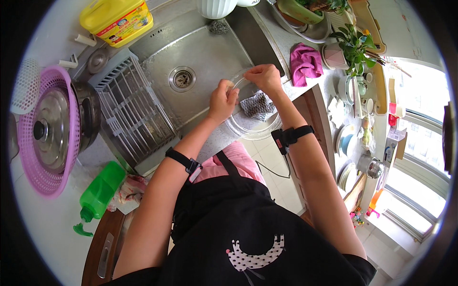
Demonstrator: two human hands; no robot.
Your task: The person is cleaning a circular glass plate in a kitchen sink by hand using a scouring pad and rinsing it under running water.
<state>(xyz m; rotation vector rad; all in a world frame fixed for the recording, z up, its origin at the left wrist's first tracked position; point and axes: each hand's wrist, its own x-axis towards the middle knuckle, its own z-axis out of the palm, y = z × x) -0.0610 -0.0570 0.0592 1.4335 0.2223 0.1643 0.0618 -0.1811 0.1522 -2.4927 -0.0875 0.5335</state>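
A clear round glass vessel [256, 133], a bowl or a lid, is at the sink's near right edge, with the floor visible through it. My left hand [224, 102] grips its left side. At its far rim the fingers of my right hand [264, 79] are pinched together on the glass. A grey textured scrubbing cloth [258, 106] lies in or against the vessel; which of the two cannot be told. Beyond my hands is the stainless steel sink [204, 53], with a drain strainer [182, 79] and a steel wool scourer [219, 27].
A metal dish rack [134, 111] spans the sink's left side. Left of it are a purple colander [27, 143], a lidded pot [86, 114] and a green pump bottle [102, 187]. A yellow jug [118, 21] stands behind. At right are a magenta cloth [306, 66] and a potted plant [336, 55].
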